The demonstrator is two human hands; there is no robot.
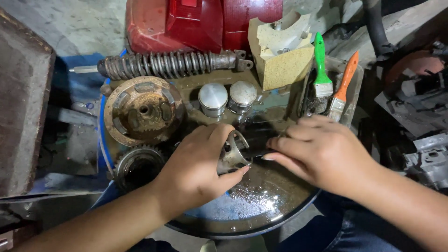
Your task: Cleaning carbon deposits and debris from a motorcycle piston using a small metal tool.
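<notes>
Left hand clasps dull grey metal piston, hollow skirt facing right, over drum middle; right hand fingers pressed together, tips beside piston; wet oily drum top; two shiny round pistons near far edge; rusty toothed disc at left edge; coiled spring shock along far rim.

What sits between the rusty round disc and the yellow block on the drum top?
Two metal pistons stand side by side between the rusty disc and the yellow block, seen in the head view.
</notes>
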